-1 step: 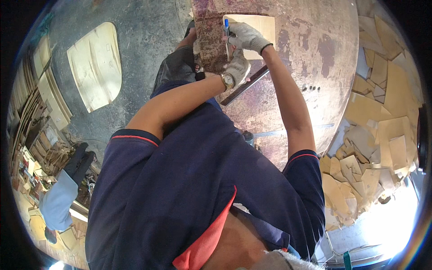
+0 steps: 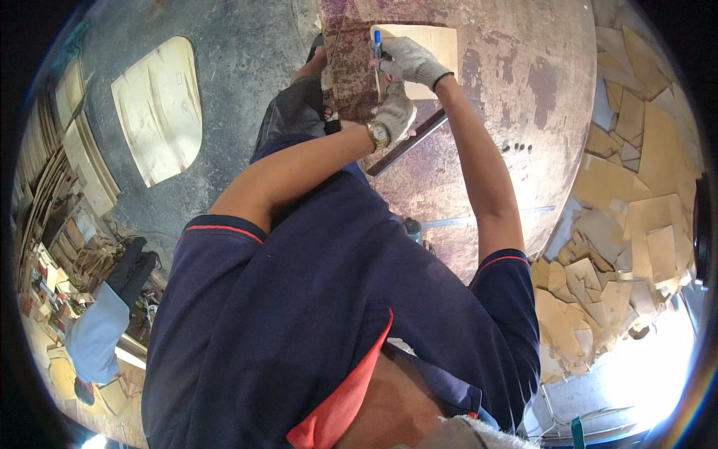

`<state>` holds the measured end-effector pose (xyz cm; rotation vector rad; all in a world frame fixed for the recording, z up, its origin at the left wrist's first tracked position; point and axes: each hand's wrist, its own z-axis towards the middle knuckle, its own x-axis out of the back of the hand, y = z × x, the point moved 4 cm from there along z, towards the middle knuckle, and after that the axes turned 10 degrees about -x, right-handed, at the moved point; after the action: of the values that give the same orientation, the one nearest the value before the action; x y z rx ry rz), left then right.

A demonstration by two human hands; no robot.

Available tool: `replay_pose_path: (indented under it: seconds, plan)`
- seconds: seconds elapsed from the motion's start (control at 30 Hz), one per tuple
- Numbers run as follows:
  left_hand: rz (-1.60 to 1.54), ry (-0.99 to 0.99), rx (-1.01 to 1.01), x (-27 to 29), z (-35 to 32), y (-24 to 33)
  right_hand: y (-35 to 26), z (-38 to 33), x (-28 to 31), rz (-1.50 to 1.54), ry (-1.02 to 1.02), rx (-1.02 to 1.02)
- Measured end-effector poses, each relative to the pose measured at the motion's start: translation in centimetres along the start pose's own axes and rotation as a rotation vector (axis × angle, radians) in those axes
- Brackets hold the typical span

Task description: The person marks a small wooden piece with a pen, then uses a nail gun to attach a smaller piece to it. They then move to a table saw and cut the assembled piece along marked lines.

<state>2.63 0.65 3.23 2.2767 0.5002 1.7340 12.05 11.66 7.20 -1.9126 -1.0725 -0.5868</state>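
Board: a pale board lay on the counter at 12 o'clock.
Right hand: the right hand pinched a blue pen upright on the board.
Left hand: the left hand pressed fingers-down just below it, beside a dark bar.
Progress: marking looked under way; no finished line was visible.

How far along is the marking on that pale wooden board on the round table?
Done: the pale board lies flat on the worn round table, with a dark straight bar beside it. In hand: the gloved right hand holds a blue pen at the board's left edge, while the gloved left hand steadies its lower edge. Left: no drawn line is visible, so the marking looks barely begun.
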Motion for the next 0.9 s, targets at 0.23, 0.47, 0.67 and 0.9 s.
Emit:
replay_pose_path:
  seconds: [0.23,0.47,0.67,0.9]
  plan:
    - [0.191,-0.130,-0.033,1.6,-0.3,-0.1,0.7,1.3,1.4,0.058,0.123,0.075]
    - [0.346,-0.131,-0.070,2.2,0.1,-1.1,1.6,2.8,2.4,0.158,0.183,0.057]
    - [0.318,-0.134,-0.073,2.5,-0.3,-0.9,2.3,3.4,2.1,0.223,0.187,0.027]
    - [-0.031,-0.044,-0.143,0.6,-0.1,-2.2,2.6,3.1,2.1,0.295,0.259,0.050]
